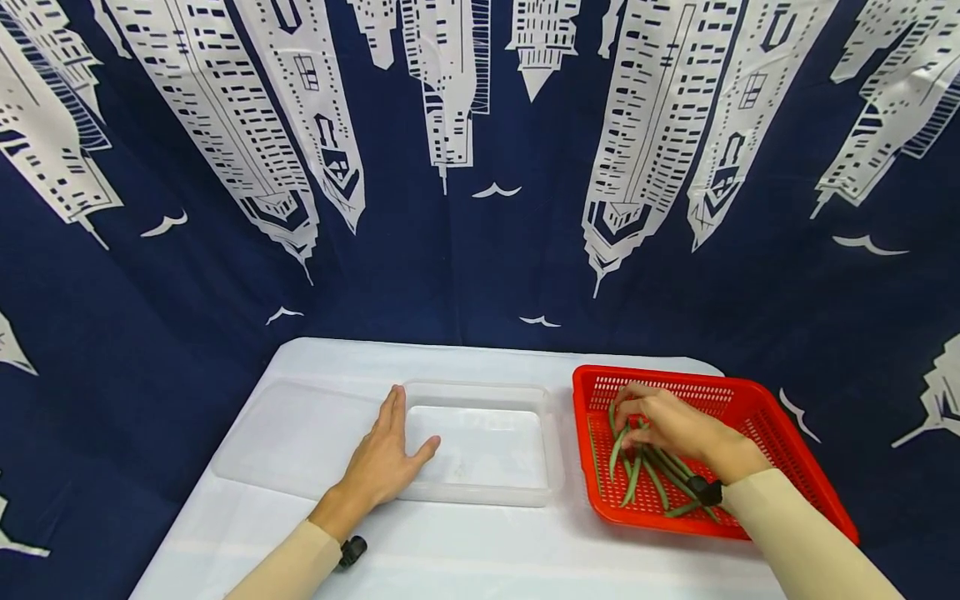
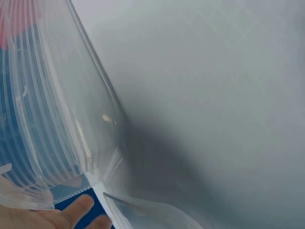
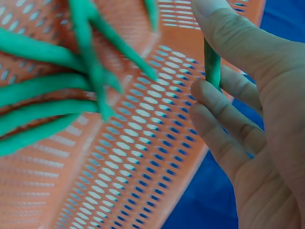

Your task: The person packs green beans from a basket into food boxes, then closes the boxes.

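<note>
My left hand [image 1: 381, 457] lies over the left rim of a clear plastic container [image 1: 480, 495], its fingers fairly straight and the thumb spread toward the inside. In the left wrist view the container's ribbed wall [image 2: 57, 109] fills the left side, with fingertips [image 2: 78, 207] at the bottom. Over at the right, my right hand [image 1: 663, 423] is down inside a red perforated basket [image 1: 806, 479]. It pinches a green bean [image 3: 212, 67] between thumb and fingers, upright in the right wrist view. Several other green beans [image 3: 43, 90] lie in the basket beside it.
A translucent flat lid [image 1: 285, 437] lies on the white table [image 1: 480, 554], left of the container and partly under the left arm. Behind the table hangs a dark blue cloth [image 1: 442, 275] printed with white buildings. The basket's right end reaches past the table's edge.
</note>
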`<state>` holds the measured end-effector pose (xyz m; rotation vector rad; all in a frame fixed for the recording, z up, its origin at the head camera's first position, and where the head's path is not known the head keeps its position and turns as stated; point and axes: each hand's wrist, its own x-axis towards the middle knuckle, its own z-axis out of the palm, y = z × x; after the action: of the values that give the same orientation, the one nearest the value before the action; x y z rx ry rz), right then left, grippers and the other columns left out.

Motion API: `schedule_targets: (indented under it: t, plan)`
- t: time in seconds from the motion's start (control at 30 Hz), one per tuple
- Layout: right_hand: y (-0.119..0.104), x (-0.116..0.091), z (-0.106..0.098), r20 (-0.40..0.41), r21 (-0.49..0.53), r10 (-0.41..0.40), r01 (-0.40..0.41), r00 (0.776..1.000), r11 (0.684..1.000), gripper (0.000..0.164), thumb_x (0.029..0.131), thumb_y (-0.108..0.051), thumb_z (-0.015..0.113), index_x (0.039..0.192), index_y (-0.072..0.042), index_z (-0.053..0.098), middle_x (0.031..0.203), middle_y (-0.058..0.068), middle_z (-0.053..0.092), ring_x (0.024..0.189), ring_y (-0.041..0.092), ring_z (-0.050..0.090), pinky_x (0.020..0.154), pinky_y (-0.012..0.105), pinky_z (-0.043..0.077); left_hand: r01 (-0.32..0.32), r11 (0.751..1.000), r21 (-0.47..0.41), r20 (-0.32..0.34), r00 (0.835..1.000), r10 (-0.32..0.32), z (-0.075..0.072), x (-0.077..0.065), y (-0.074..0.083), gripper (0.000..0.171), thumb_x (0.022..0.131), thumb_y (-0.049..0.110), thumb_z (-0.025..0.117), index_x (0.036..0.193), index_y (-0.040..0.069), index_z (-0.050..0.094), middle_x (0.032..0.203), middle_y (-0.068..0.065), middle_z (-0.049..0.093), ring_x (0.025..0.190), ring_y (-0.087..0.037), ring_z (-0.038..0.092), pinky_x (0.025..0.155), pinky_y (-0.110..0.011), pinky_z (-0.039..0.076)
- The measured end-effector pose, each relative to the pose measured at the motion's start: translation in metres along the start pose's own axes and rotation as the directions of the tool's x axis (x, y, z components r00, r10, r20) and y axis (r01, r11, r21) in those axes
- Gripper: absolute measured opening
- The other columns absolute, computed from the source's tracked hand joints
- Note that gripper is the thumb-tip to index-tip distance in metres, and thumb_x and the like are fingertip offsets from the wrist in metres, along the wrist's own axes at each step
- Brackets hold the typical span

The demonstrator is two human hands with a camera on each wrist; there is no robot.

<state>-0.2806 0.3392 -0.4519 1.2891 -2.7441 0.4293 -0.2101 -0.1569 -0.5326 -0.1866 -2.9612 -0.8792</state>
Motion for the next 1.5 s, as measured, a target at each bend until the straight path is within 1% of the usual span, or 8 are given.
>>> schedule_targets:
  t: [0.17, 0.33, 0.47, 0.63, 0.7, 0.8, 1.17, 1.5]
  plan:
    - [-0.011, 0.007, -0.018, -0.055, -0.015, 0.021, -0.022, 0.998, 1.000, 0.026, 0.084, -0.018, 0.104, 0.098, -0.026, 0.084, 0.123, 0.006, 0.076, 0.106, 0.024, 0.079, 0.090, 0.036, 0.071, 0.004, 0.998, -0.063, -0.003, 1.000, -0.004, -0.003, 0.001, 0.000, 0.116, 0.113, 0.067, 0.065, 0.187, 0.003, 0.004, 0.198, -0.019, 0.006, 0.169, -0.051, 0.049, 0.129, -0.067, 0.051]
    - [-0.022, 0.019, -0.026, -0.143, -0.055, -0.035, 0.027, 0.989, 0.998, 0.029, 0.081, -0.017, 0.105, 0.100, -0.027, 0.085, 0.123, 0.005, 0.077, 0.110, 0.025, 0.079, 0.089, 0.030, 0.071, 0.019, 0.995, -0.097, 0.021, 1.000, -0.017, -0.003, 0.000, -0.002, 0.118, 0.113, 0.067, 0.067, 0.187, 0.004, 0.000, 0.198, -0.018, 0.004, 0.171, -0.050, 0.046, 0.133, -0.067, 0.048]
    - [-0.037, 0.033, -0.027, -0.201, -0.067, -0.087, 0.075, 0.976, 0.995, 0.029, 0.080, -0.016, 0.105, 0.101, -0.023, 0.086, 0.125, 0.009, 0.078, 0.108, 0.024, 0.080, 0.089, 0.029, 0.071, 0.018, 0.992, -0.124, 0.025, 1.000, -0.015, -0.006, -0.002, -0.003, 0.119, 0.112, 0.066, 0.068, 0.187, 0.001, 0.002, 0.198, -0.021, 0.006, 0.173, -0.050, 0.041, 0.136, -0.067, 0.044]
    - [-0.056, 0.059, -0.023, -0.220, -0.048, -0.152, 0.144, 0.964, 0.988, 0.027, 0.082, -0.014, 0.105, 0.103, -0.019, 0.087, 0.127, 0.011, 0.077, 0.103, 0.022, 0.081, 0.087, 0.032, 0.071, 0.028, 0.986, -0.162, 0.060, 0.998, -0.019, -0.011, -0.005, -0.006, 0.119, 0.112, 0.062, 0.071, 0.187, 0.003, 0.001, 0.197, -0.022, 0.007, 0.180, -0.046, 0.027, 0.143, -0.067, 0.033]
    - [-0.061, 0.071, -0.019, -0.217, -0.036, -0.174, 0.170, 0.961, 0.985, 0.027, 0.083, -0.014, 0.104, 0.103, -0.018, 0.086, 0.127, 0.010, 0.077, 0.103, 0.023, 0.082, 0.088, 0.035, 0.072, 0.035, 0.985, -0.171, 0.086, 0.996, -0.021, -0.014, -0.008, -0.009, 0.120, 0.111, 0.060, 0.073, 0.188, 0.007, -0.002, 0.198, -0.020, 0.006, 0.182, -0.045, 0.023, 0.144, -0.067, 0.030]
    - [-0.069, 0.089, -0.011, -0.192, -0.007, -0.195, 0.197, 0.962, 0.980, 0.025, 0.086, -0.015, 0.103, 0.104, -0.017, 0.087, 0.128, 0.011, 0.077, 0.108, 0.027, 0.082, 0.091, 0.038, 0.073, 0.029, 0.987, -0.161, 0.119, 0.993, -0.009, -0.016, -0.012, -0.014, 0.124, 0.109, 0.061, 0.077, 0.188, 0.010, -0.003, 0.198, -0.020, 0.008, 0.181, -0.045, 0.025, 0.143, -0.069, 0.032]
    - [-0.091, 0.147, 0.015, -0.080, 0.062, -0.228, 0.233, 0.970, 0.971, 0.024, 0.092, -0.025, 0.100, 0.109, -0.013, 0.088, 0.134, 0.016, 0.077, 0.114, 0.028, 0.082, 0.101, 0.041, 0.071, 0.014, 0.985, -0.174, 0.214, 0.977, 0.024, -0.022, -0.018, -0.026, 0.139, 0.100, 0.076, 0.081, 0.189, 0.020, -0.009, 0.198, -0.015, 0.008, 0.181, -0.042, 0.027, 0.142, -0.068, 0.033]
    - [-0.110, 0.187, 0.052, 0.037, 0.138, -0.215, 0.208, 0.976, 0.968, 0.020, 0.099, -0.029, 0.096, 0.116, -0.020, 0.088, 0.142, 0.013, 0.075, 0.124, 0.027, 0.080, 0.113, 0.041, 0.067, 0.011, 0.992, -0.129, 0.221, 0.975, 0.018, -0.026, -0.019, -0.031, 0.147, 0.092, 0.081, 0.086, 0.189, 0.025, -0.009, 0.198, -0.014, 0.012, 0.171, -0.050, 0.045, 0.131, -0.071, 0.048]
